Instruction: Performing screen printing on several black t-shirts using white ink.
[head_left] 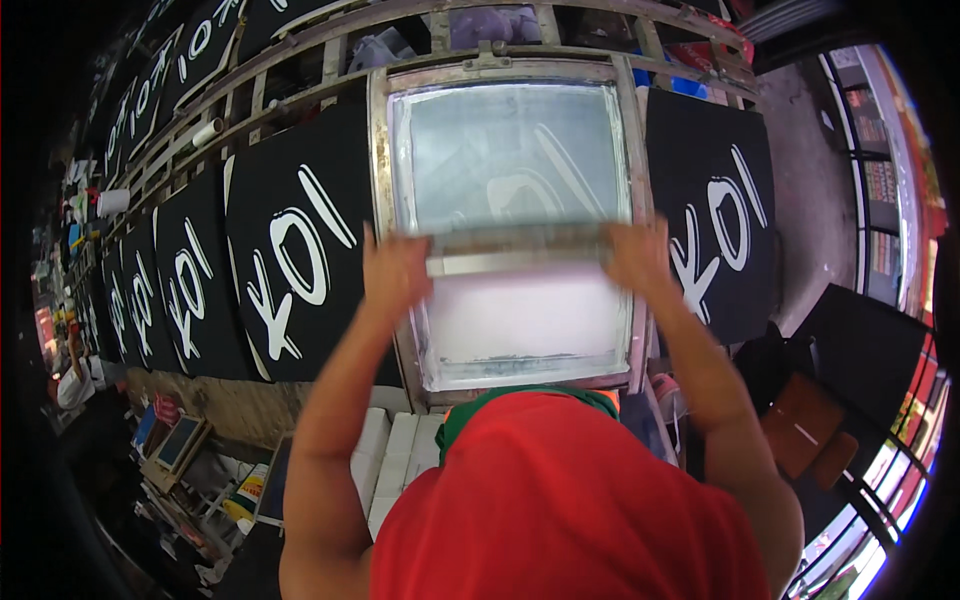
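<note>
A wide squeegee [520, 242] lies across the mesh of a screen-printing frame [380, 150], slightly blurred by motion. My left hand [397, 268] is closed round its left end, and my right hand [638, 258] grips the right end. Beyond the squeegee the mesh [450, 125] looks grey-green, and pale lettering shows through it. On the near side the mesh is covered in white, with a smeared edge at the bottom. Black sheets with white lettering flank the frame: one sheet [290, 160] on the left, another sheet [700, 130] on the right.
More black printed sheets [180, 215] run in a row to the far left. A slatted rail [290, 65] passes behind the frame. White boxes [395, 455] stand below, and a brown chair [805, 425] is at the right. A small wooden stand [180, 450] sits lower left.
</note>
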